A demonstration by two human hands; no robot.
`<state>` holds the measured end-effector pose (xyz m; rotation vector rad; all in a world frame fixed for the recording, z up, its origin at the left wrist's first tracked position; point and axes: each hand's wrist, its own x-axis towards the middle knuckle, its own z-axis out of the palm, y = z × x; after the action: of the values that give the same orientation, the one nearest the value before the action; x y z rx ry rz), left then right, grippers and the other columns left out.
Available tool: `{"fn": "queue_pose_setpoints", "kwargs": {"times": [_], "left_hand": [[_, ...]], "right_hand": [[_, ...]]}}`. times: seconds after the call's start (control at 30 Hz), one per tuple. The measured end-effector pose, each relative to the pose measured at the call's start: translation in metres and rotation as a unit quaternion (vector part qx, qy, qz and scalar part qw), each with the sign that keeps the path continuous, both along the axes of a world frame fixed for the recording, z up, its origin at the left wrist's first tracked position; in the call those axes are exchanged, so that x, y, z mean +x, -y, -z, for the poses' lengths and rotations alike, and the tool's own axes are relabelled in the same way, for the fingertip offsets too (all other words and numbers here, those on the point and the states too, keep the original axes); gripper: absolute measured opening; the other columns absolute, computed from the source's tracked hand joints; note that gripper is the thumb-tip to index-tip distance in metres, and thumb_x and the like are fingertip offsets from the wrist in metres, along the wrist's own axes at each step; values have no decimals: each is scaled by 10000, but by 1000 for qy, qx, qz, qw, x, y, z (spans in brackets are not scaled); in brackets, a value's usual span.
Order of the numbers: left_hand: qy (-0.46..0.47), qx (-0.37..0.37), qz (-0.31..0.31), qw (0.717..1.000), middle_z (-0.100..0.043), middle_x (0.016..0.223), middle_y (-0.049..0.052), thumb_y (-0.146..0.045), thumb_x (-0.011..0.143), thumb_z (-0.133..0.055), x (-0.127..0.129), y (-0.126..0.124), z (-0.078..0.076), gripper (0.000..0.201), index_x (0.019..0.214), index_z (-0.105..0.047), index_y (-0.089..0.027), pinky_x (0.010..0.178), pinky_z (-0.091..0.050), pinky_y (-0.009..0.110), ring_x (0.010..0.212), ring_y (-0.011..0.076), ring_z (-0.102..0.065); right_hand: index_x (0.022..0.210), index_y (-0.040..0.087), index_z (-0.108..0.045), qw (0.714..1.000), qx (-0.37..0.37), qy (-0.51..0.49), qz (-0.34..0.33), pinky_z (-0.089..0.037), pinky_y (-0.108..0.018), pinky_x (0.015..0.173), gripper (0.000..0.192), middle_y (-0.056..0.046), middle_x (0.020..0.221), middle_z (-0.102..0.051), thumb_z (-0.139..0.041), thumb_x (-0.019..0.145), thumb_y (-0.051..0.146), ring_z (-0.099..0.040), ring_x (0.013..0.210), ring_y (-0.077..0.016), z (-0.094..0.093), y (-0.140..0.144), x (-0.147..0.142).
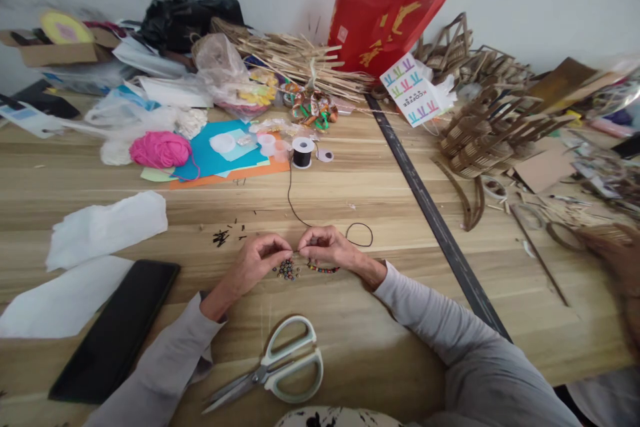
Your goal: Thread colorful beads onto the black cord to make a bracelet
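Close together over the table, both my hands have their fingertips pinched. My left hand (261, 257) is closed on something too small to make out, just above a small pile of dark round beads (287, 271). My right hand (326, 246) pinches a thin black cord (291, 195) that runs down from a white-ended spool (302, 155) and loops out to the right. Below the right fingers hangs or lies a short strand of colourful beads (324, 269). Scissors (293, 368) with white handles lie partly spread in front of me.
Short black pieces (220, 238) lie left of the beads. A black flat case (115, 330) and white paper (107, 228) are farther left. Pink yarn (161, 149), a red bag (390, 13) and small woven baskets (480, 137) stand behind. Another person's hand (617, 260) is at right.
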<state>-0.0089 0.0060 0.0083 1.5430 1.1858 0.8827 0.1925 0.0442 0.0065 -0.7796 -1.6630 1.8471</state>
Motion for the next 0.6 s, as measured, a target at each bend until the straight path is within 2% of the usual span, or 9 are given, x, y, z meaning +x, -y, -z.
{"fn": "queue_pose_setpoints", "kwargs": {"times": [0.23, 0.6], "left_hand": [[-26, 16, 22, 999, -648, 686, 23, -249, 771, -633, -1, 1, 1, 113, 733, -656, -144, 603, -454, 232, 648, 145, -580], [-123, 119, 80, 982, -655, 751, 54, -155, 752, -644, 10, 8, -8, 67, 710, -694, -170, 721, -456, 293, 765, 187, -592]], "right_hand": [[790, 124, -611, 1000, -4, -8, 2, -431, -161, 463, 288, 46, 567, -523, -695, 744, 396, -477, 466, -49, 1, -2, 0], [781, 125, -574, 999, -10, -30, -2, -422, -157, 466, 280, 41, 577, -546, -661, 781, 390, -504, 468, -51, 3, -3, 0]]}}
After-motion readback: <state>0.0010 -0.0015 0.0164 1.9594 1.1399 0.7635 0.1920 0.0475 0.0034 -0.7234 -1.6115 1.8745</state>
